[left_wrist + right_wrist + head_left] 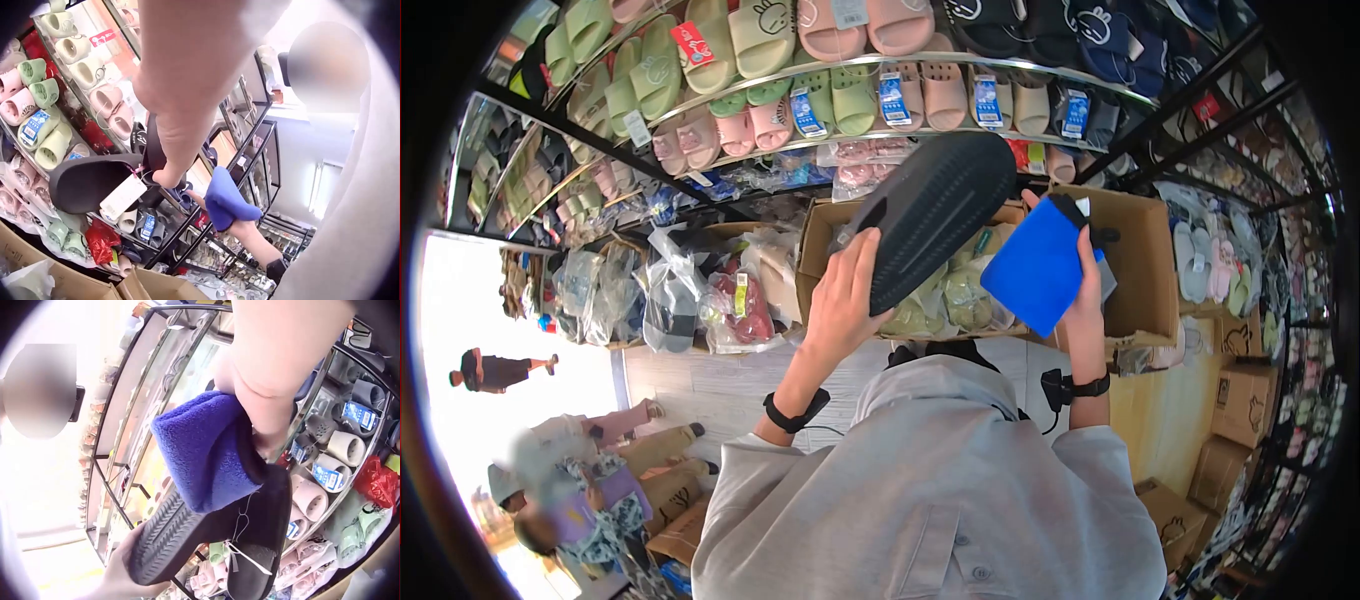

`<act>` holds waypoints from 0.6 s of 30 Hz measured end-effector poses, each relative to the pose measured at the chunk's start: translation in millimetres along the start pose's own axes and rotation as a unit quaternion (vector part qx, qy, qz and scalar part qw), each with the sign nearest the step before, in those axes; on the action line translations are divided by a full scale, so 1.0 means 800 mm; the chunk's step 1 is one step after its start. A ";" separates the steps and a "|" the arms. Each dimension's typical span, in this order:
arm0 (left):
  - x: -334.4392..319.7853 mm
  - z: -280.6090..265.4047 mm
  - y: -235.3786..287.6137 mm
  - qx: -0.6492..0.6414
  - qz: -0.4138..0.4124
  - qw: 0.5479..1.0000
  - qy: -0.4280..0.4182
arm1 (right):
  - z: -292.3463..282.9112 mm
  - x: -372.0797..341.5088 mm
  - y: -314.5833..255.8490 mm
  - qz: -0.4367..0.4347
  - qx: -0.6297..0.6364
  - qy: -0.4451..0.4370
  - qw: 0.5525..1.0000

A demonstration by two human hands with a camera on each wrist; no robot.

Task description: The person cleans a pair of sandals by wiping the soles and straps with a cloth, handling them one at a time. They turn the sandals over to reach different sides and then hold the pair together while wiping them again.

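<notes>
Black slippers (948, 215) are being held up by the L hand (845, 300), crossing the far edge of the carton (1135, 235) in head view. L-wrist cam's showing a white tag (124, 199) hidden from head cam; R-wrist cam's showing two slippers, just beside each other. They're partly blocking bagged footwear (968, 302) in the carton; a stocked rack (1145, 125) is standing behind. L hand's pinching the slippers' edge; R hand (1087, 295) is gripping a blue cloth (1030, 265).

Upper display shelf (800, 71), metal-edged: paired slides (865, 30) in pink, cream, green and black. Lower display shelf (862, 138), likewise edged: pairs (836, 98) in pink, green, beige and dark, several blue-tagged. Open cardboard carton (1150, 250): pale green footwear (970, 295), clear-bagged.
</notes>
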State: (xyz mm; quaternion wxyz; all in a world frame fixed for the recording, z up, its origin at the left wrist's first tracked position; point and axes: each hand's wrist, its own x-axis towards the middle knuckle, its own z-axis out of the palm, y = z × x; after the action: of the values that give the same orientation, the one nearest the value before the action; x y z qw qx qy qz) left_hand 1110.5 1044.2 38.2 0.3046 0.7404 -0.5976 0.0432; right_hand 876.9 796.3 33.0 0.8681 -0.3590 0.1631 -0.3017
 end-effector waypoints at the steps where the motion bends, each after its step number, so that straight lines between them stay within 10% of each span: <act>1: -0.003 0.003 0.001 0.012 0.003 1.000 -0.006 | -0.018 0.014 -0.004 0.050 0.046 0.015 0.998; 18: -0.030 0.034 0.031 0.120 -0.064 0.989 0.055 | -0.061 0.120 0.051 0.197 0.015 0.083 0.977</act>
State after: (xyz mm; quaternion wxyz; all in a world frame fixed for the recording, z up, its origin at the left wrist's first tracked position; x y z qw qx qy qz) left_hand 1073.1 1049.0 15.4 0.2477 0.8049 -0.5219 0.1356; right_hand 942.6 731.9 -36.5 0.8992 -0.2807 0.2973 -0.1555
